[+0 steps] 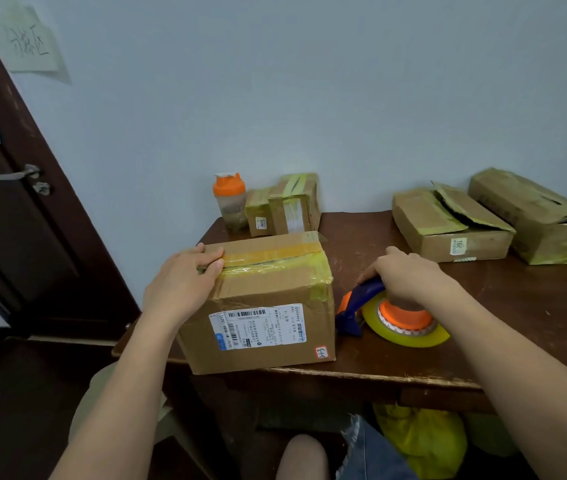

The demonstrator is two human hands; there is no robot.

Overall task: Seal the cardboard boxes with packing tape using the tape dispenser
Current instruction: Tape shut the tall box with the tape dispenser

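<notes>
Clearly our right hand (403, 275) gripped the tape dispenser (393, 315) just right of the box (261, 306), our left hand (185, 282) flat on its taped seam

Box under my left hand (185, 282): matt brown cardboard box (261, 306), creased; glossy yellowish tape strip (271, 256) along top seam, wrinkled at corner; smooth white paper label (256, 325) on front. Dispenser under my right hand (403, 275): blue and orange plastic tape dispenser (361, 306), shiny translucent tape roll (405, 330). Table (517, 323): dark wood, worn, scratched, dull sheen. Shaker bottle (230, 202): cloudy plastic, orange lid.
</notes>
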